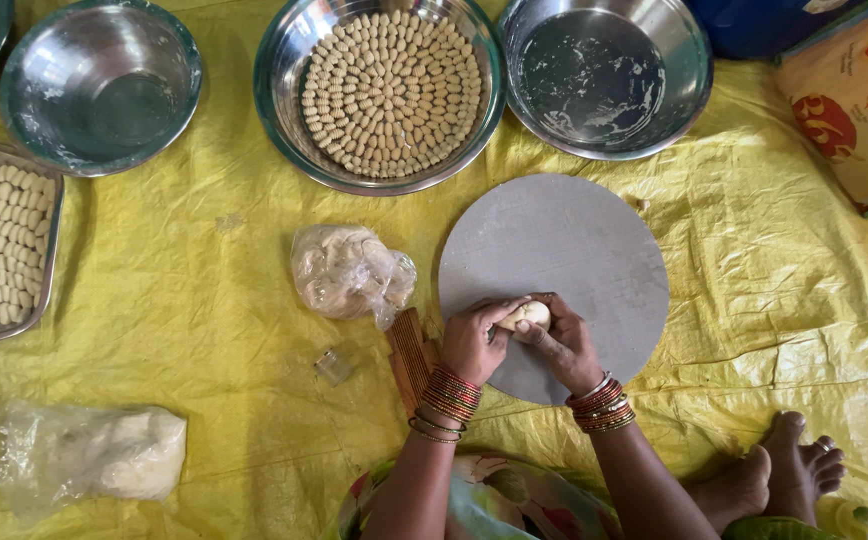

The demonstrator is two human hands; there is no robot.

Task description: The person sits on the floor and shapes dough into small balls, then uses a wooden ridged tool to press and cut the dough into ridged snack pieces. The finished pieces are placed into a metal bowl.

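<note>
A pale lump of dough (527,316) sits between my two hands over the near edge of a round grey board (564,250). My left hand (472,340) curls around its left side. My right hand (564,345) presses on it from the right and below. Both wrists carry stacks of red and gold bangles. A ridged wooden paddle (409,355) lies just left of my left hand. A large steel bowl (304,120) at the back centre holds several small ridged dough pieces in rings.
An empty steel bowl (104,85) stands back left, a floury one (604,75) back right. A steel tray (52,250) with several dough pieces is at left. Two plastic bags of dough (349,270), (94,450) and a small glass (334,365) lie on the yellow sheet (204,300). Bare feet (774,470) rest at lower right.
</note>
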